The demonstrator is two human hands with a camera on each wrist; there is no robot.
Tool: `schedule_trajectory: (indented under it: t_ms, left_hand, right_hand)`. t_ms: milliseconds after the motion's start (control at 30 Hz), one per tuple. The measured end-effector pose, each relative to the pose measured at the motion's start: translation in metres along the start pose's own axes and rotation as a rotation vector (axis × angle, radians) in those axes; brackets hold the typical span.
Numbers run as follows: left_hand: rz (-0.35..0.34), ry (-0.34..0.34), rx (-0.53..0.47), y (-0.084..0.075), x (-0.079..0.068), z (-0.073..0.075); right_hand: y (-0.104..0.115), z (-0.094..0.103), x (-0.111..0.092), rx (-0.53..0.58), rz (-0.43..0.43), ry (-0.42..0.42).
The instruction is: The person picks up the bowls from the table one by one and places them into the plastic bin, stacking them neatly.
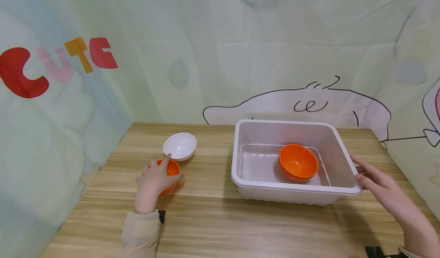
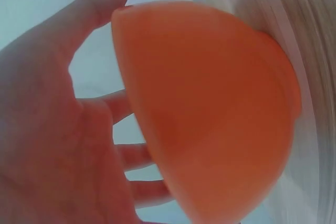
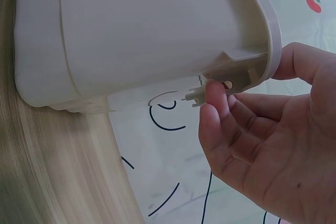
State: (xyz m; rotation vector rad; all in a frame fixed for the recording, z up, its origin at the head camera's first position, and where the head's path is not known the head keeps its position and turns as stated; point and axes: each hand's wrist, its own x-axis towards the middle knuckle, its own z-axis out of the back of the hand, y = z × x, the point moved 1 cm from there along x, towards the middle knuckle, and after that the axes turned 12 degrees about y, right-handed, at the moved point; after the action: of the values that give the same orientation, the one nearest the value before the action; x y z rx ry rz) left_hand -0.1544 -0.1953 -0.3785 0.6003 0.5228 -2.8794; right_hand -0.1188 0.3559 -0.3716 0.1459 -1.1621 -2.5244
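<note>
Orange bowl beneath left hand

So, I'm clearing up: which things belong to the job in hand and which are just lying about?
Likely involved:
orange bowl, in left hand
grey bin, in right hand
stacked orange bowls inside

Apparently just there:
white bowl, perhaps needed too
printed backdrop

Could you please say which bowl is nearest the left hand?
The round orange bowl outside the pale grey rectangular plastic bin, beside the round white bowl; the stacked orange bowls sit inside.
</note>
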Motion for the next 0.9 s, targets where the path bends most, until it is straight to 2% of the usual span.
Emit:
schedule_trajectory:
  t_ms: [367,900]
  left_hand:
    - [-0.017,0.02,0.046,0.0053,-0.0022,-0.0006]
    - [-0.038,-0.01,0.064,0.0038,-0.0041,0.0042]
  right_hand:
    - [0.0015,0.0002,-0.0003,-0.017,-0.016,0.005]
    - [-0.0007,0.001,0.0004,-0.006,-0.014,0.014]
